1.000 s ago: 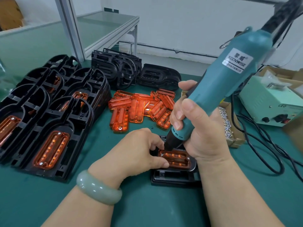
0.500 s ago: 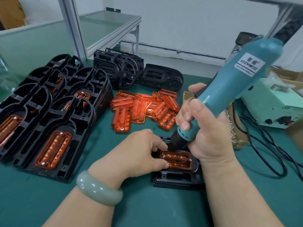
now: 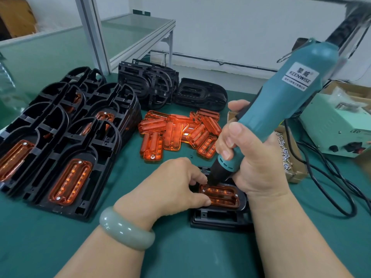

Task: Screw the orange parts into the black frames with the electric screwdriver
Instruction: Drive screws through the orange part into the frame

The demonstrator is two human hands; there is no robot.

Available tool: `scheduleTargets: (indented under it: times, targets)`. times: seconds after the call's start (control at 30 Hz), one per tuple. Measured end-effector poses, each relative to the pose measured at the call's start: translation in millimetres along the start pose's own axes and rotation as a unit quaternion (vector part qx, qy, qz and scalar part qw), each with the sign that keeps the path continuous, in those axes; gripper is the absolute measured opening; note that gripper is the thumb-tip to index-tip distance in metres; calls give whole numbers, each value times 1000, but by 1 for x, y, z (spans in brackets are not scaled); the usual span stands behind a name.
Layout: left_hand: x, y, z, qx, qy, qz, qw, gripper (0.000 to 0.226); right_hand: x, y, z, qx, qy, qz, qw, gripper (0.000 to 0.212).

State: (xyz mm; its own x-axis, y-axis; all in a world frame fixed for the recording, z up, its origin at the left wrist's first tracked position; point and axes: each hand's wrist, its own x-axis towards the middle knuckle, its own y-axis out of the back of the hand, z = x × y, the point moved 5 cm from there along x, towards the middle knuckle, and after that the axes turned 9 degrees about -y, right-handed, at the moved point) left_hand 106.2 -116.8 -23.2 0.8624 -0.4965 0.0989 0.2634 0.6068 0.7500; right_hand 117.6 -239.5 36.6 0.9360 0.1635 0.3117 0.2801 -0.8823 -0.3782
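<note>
Head view: right hand (image 3: 259, 163) wraps the tilted screwdriver (image 3: 281, 105), tip on the orange part (image 3: 220, 195) — left hand (image 3: 172, 189) fingers curled, pinching the part's left end in the frame (image 3: 218, 219).

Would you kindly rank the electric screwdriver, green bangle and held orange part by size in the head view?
electric screwdriver
green bangle
held orange part
Bangle is nearer the camera, so the last two are unsure.

— Where do we look from?
— From our head: one wide view, facing forward and down, close over the left hand (image 3: 170, 187) and right hand (image 3: 257, 163) on the green surface (image 3: 190, 257).
</note>
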Motion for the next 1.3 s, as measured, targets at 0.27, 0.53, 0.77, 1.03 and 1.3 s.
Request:
scheduleTargets:
  times: [0.27,0.53,0.77,1.03,1.3]
  targets:
    - [0,1,3,4,-5,4,1000,43,1,5,3,18,-6,7,1000,26]
    - [-3,2,2,7,-5,5,1000,41,1,2,3,14,-4,0,1000,22]
    - [-3,2,2,7,-3,-1,1000,43,0,8,4,37,-9,33,999,22]
    - [-2,2,2,12,-1,-7,1000,37,-4,4,5,37,8,24,999,22]
    - [-1,3,4,26,-6,-15,1000,36,-5,1,5,27,16,24,999,20]
